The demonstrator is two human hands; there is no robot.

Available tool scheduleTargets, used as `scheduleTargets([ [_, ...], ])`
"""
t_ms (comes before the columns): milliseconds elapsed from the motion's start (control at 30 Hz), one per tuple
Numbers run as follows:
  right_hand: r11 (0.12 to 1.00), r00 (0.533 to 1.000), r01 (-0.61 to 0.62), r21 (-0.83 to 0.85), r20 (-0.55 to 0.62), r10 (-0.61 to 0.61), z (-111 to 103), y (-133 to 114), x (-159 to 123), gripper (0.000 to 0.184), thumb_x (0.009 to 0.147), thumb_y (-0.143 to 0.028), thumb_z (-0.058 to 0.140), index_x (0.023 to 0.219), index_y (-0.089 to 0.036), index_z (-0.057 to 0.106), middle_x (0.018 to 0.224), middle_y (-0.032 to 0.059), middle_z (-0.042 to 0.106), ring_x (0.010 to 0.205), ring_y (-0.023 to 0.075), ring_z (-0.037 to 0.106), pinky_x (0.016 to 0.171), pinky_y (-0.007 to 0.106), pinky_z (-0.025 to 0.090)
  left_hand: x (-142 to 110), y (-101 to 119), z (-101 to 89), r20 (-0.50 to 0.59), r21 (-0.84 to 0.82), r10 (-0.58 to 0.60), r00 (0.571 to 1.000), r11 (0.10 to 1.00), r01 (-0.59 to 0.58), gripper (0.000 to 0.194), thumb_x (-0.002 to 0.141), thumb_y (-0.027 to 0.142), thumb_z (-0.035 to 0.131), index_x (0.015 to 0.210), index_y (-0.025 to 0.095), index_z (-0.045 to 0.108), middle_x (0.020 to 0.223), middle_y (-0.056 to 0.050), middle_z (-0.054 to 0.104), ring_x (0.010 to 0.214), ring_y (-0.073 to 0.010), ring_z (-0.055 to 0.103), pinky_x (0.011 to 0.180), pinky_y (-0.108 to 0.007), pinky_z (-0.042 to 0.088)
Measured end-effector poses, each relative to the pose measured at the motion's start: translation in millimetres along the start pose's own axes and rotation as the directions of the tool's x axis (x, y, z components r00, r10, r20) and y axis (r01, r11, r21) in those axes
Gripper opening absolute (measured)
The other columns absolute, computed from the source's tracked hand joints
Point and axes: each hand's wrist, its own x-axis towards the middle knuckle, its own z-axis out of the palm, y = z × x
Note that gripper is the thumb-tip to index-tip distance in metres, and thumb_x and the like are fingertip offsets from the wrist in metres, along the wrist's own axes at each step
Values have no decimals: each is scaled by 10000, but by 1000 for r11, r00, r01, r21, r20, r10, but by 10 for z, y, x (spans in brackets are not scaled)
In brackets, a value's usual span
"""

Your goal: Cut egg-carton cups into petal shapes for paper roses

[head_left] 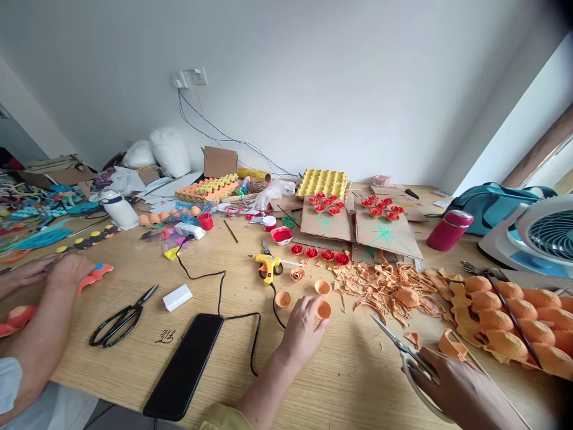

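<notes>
My left hand (301,331) pinches an orange egg-carton cup (323,309) at the table's front middle. Two more cut cups, a nearer-left cup (283,299) and a farther cup (322,287), stand beside it. To the right, my right hand (447,373) grips white-handled scissors (407,349), their blades pointing away to the left. Beyond that hand lies a cut carton piece (446,344). Orange scraps (380,280) spread in a heap behind both hands. A curled orange rosette (297,274) sits near the yellow glue gun (267,267).
Orange egg trays (514,310) lie at right, near a fan (537,236) and red bottle (451,230). Red flowers (378,207) stand on cardboard. A phone (184,365), its cable and black scissors (123,316) occupy the left front. Another person's hands (67,275) work farther left.
</notes>
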Motion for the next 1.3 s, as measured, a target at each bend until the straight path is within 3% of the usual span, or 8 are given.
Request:
scheduleTargets([
  [100, 999, 996, 36, -34, 78, -33, -39, -141, 111, 326, 842, -542, 541, 687, -263, 613, 577, 20, 671, 524, 220, 641, 488, 284, 314, -27, -29, 36, 18, 59, -4, 1000, 998, 3, 412, 802, 96, 643, 1191, 221, 598, 1097, -87, 661, 1031, -293, 606, 930, -503, 510],
  [333, 975, 995, 96, 199, -53, -87, -141, -598, 454, 337, 876, -517, 532, 675, -246, 529, 548, -21, 588, 522, 158, 545, 506, 250, 349, -10, -7, -41, -6, 81, 31, 999, 996, -31, 523, 749, 96, 690, 1236, 260, 590, 1132, -53, 681, 1051, -266, 618, 945, -446, 519],
  [467, 843, 1000, 9, 538, -29, 8, -77, -743, 589, 385, 917, -554, 468, 717, -231, 529, 565, -21, 558, 523, 145, 534, 489, 232, 394, 92, -106, -336, -188, 73, -15, 982, 997, 29, 440, 840, 24, 495, 1206, 251, 584, 1180, -56, 671, 1114, -209, 610, 991, -382, 494],
  [567, 704, 997, -69, 706, 28, 69, 75, -730, 611, 364, 932, -553, 459, 823, -221, 558, 628, -8, 582, 592, 166, 570, 531, 248, 442, 138, -281, -609, -357, 73, -113, 927, 986, 149, 368, 872, 30, 410, 1129, 221, 592, 1122, -80, 682, 1011, -206, 647, 876, -366, 532],
  [633, 649, 994, -96, 754, 39, 102, 181, -680, 602, 331, 925, -539, 487, 879, -220, 562, 648, -11, 578, 608, 170, 561, 540, 256, 443, 139, -392, -742, -397, 79, -154, 905, 976, 201, 324, 875, 56, 417, 1083, 216, 606, 1070, -74, 696, 923, -198, 665, 782, -338, 544],
  [767, 591, 992, -101, 800, 36, 120, 289, -591, 581, 288, 885, -495, 553, 963, -219, 570, 664, -19, 561, 618, 176, 545, 556, 267, 451, 114, -495, -804, -329, 125, -161, 931, 969, 212, 241, 869, 148, 525, 1064, 223, 646, 1032, -56, 709, 852, -192, 669, 766, -335, 550],
  [967, 670, 996, -63, 739, 4, 89, 278, -606, 568, 290, 898, -475, 510, 1008, -216, 577, 728, 0, 593, 667, 184, 560, 596, 271, 469, 58, -493, -670, -147, 232, -136, 980, 958, 168, 381, 744, 183, 739, 1114, 232, 665, 1093, -76, 693, 1020, -289, 627, 914, -457, 520],
  [1300, 738, 998, 34, 674, -67, 16, 314, -663, 556, 289, 940, -450, 434, 845, -218, 577, 719, 11, 622, 665, 183, 583, 585, 264, 461, 42, -548, -629, -108, 294, -113, 988, 945, 141, 350, 790, 154, 674, 1131, 227, 645, 1068, -85, 657, 1019, -296, 608, 917, -489, 513],
])
